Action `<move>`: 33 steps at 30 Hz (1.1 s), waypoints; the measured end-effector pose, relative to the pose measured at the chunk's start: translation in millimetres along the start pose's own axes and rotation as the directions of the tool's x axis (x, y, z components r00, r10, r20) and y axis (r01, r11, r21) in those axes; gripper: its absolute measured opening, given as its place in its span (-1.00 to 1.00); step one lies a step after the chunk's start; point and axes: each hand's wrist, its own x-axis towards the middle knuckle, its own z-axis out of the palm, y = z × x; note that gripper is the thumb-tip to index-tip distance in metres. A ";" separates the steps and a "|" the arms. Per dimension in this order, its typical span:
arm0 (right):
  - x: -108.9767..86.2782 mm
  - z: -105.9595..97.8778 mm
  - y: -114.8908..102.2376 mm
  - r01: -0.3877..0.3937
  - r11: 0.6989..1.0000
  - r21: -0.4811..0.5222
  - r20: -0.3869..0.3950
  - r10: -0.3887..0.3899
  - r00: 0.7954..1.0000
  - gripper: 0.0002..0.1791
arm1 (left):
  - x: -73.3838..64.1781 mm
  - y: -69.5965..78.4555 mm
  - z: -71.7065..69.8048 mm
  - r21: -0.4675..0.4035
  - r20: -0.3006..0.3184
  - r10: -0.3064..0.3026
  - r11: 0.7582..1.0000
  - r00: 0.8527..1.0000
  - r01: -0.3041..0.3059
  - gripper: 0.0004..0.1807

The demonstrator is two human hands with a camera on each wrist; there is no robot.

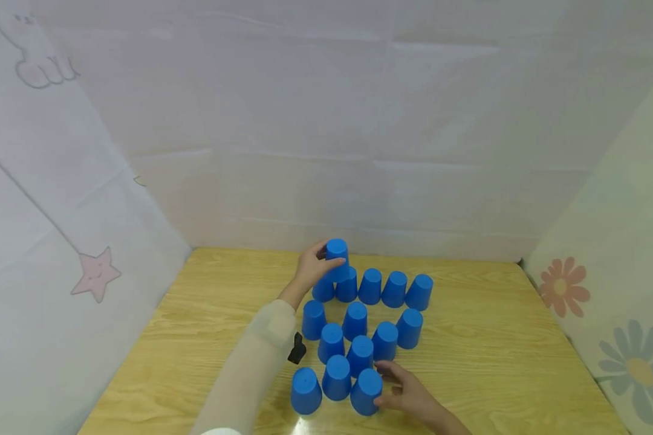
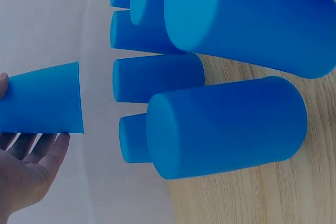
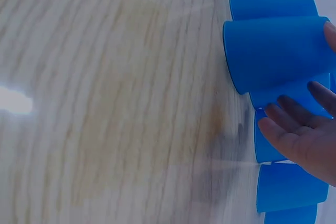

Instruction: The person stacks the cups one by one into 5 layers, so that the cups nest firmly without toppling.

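My left hand (image 1: 308, 269) grips an upside-down blue plastic cup (image 1: 337, 252) between thumb and fingers. The held cup overlaps the two leftmost cups of the back row (image 1: 370, 287) in the head view. From the left wrist, the same cup (image 2: 44, 100) shows with its rim above the row's tops, the fingers (image 2: 48, 156) along its side. At the front, my right hand (image 1: 410, 396) is beside the rightmost cup (image 1: 367, 393), its thumb right at the cup's side. The right wrist view shows that hand (image 3: 310, 145) with fingers spread and loosely bent, not wrapped round the cup.
Several more upside-down blue cups, such as this middle one (image 1: 355, 320), stand between the back row and the front three. They share a wood-grain table (image 1: 500, 362). A pale cloth backdrop (image 1: 326, 199) rises behind it. A small black object (image 1: 297, 349) shows by the left sleeve.
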 end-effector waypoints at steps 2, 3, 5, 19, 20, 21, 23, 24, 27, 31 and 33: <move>-0.4 3.8 -0.4 0.011 1.000 -0.002 0.001 -0.011 1.000 -0.36 | 2.2 1.5 4.1 0.008 0.006 0.013 1.000 1.000 -0.013 -0.32; -0.7 5.5 -0.6 0.017 1.000 -0.005 0.000 -0.017 1.000 -0.36 | 3.3 2.3 6.2 0.013 0.009 0.020 1.000 1.000 -0.020 -0.33; -1.2 8.8 -0.8 0.026 1.000 -0.004 -0.002 -0.026 1.000 -0.34 | 5.6 3.1 10.9 0.025 0.015 0.032 0.999 0.999 -0.032 -0.35; -0.1 24.0 6.8 -0.024 1.000 0.015 -0.079 0.025 0.997 -0.26 | 15.7 3.2 35.6 0.025 -0.001 0.041 0.999 0.999 -0.041 -0.41; 0.0 24.7 6.5 -0.015 1.000 0.018 -0.089 0.017 0.996 -0.26 | 16.5 3.1 36.7 0.028 -0.006 0.031 0.999 0.999 -0.031 -0.41; 0.1 25.5 6.1 -0.009 1.000 0.024 -0.098 0.012 0.995 -0.27 | 17.3 2.9 37.9 0.027 -0.010 0.026 0.999 1.000 -0.025 -0.41; 0.3 27.1 5.4 0.001 0.999 0.036 -0.114 0.003 0.994 -0.29 | 18.5 2.8 39.8 0.016 -0.019 0.014 1.000 1.000 -0.014 -0.42; 0.5 28.0 5.0 0.004 0.999 0.042 -0.121 0.001 0.993 -0.29 | 19.0 2.7 40.8 0.009 -0.021 0.012 1.000 1.000 -0.012 -0.42; 1.4 30.1 4.4 0.005 0.998 0.056 -0.132 0.003 0.991 -0.31 | 20.6 1.5 44.0 -0.003 -0.020 0.017 1.000 1.000 -0.017 -0.42; 2.1 31.3 5.0 0.002 0.998 0.060 -0.141 0.007 0.990 -0.31 | 23.2 0.4 48.8 0.006 -0.002 0.019 1.000 1.000 -0.019 -0.42; 2.1 31.2 5.4 0.006 0.998 0.059 -0.143 0.002 0.990 -0.31 | 24.6 0.2 51.2 0.014 0.006 0.016 1.000 1.000 -0.016 -0.41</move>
